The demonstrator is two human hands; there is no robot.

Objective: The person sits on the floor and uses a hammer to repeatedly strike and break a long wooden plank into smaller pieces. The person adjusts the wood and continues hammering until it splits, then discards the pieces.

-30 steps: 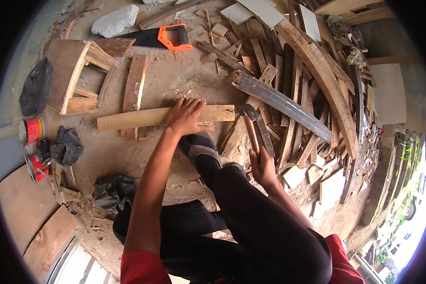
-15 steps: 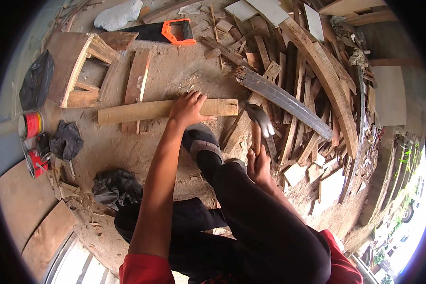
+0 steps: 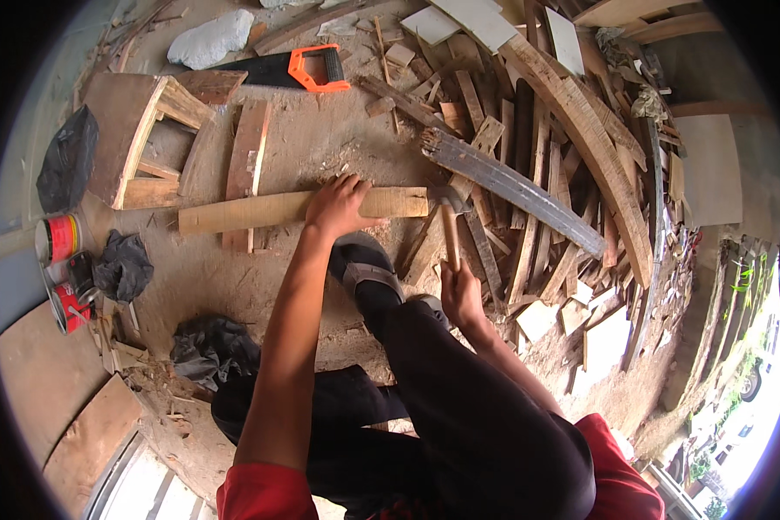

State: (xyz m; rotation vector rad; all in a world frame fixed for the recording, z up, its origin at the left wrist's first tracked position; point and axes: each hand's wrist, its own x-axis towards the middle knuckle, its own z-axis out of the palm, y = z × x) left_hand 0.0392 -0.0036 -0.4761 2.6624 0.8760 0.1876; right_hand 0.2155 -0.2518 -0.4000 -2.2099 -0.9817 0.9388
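**Hammer (image 3: 451,234) swings left to the plank's (image 3: 264,210) end**

Since half a second ago, the hammer and the right hand (image 3: 462,295) have shifted left, bringing the head in from the gap beyond the wood. The head now sits at the plank's right end; whether it actually touches is hard to tell at this size.

The right hand is wrapped around the lower handle, its fingers closed. The left hand (image 3: 336,208) is clamped over the plank, its fingers across the far edge and its thumb spread toward the hammer. The plank runs out on both sides of that grip, its left part lying across a reddish board (image 3: 246,156).

Just below the left hand is a shoe (image 3: 368,264). Beyond that hand, up and slightly left, lies the saw (image 3: 273,69); farther left stand a wooden box (image 3: 117,143) and, lower, a red tin (image 3: 58,240). Up and right of the right hand, a grey beam (image 3: 516,191) rests over heaped scrap wood (image 3: 529,156).
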